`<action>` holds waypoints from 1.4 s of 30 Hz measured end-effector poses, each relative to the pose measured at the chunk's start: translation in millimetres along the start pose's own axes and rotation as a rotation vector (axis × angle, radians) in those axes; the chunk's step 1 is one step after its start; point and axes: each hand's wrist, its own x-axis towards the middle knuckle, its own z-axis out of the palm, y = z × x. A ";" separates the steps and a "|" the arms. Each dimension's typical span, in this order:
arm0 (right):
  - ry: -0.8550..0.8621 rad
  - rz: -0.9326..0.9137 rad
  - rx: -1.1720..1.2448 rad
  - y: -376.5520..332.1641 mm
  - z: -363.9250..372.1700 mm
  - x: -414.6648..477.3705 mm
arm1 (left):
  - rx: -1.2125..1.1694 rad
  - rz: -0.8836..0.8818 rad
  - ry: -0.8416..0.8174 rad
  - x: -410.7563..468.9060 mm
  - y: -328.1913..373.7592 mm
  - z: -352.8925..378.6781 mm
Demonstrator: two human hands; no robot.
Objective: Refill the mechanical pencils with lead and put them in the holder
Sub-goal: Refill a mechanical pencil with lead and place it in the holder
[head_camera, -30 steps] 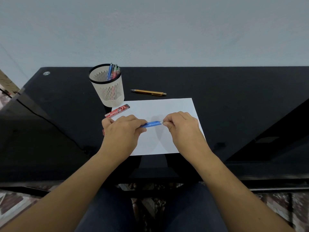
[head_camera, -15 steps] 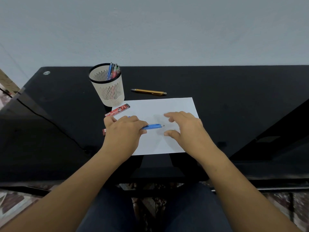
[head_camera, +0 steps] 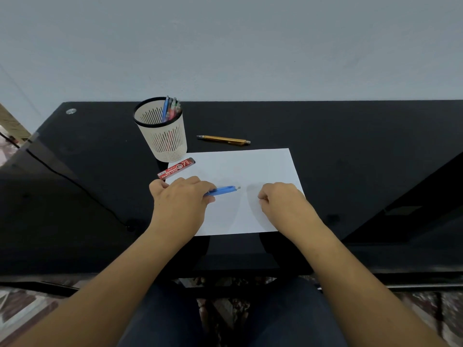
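the left hand (head_camera: pixel 180 204) grips the blue mechanical pencil (head_camera: pixel 223 190), whose free end points at the right hand (head_camera: pixel 283 204), apart from it. the right hand's fingers curl down on the paper (head_camera: pixel 250 166); whether they pinch anything, cannot tell. the lead case (head_camera: pixel 176 169) lies just beyond the left hand, the holder (head_camera: pixel 165 144) past it.

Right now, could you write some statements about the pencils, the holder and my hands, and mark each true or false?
1. The left hand holds the blue pencil. True.
2. The yellow pencil stands in the holder. False: it lies on the table beyond the paper.
3. The red lead case lies beside the holder. True.
4. The holder is empty. False: several pencils stand inside.
5. The right hand touches the blue pencil. False: it is apart, over the paper.
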 end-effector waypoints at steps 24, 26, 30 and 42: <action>0.154 -0.191 0.238 -22.0 -10.8 -13.4 | 0.010 0.007 -0.038 0.4 2.7 -5.0; 0.150 -0.208 0.220 -22.9 -10.3 -13.2 | 0.005 0.008 -0.039 0.3 3.2 -5.6; 0.169 -0.225 0.154 -24.0 -7.9 -13.6 | 0.020 0.025 -0.046 -0.6 5.2 -6.9; 0.168 -0.289 -0.181 -38.1 -0.9 -15.1 | 0.125 0.090 -0.083 -0.5 6.3 -8.7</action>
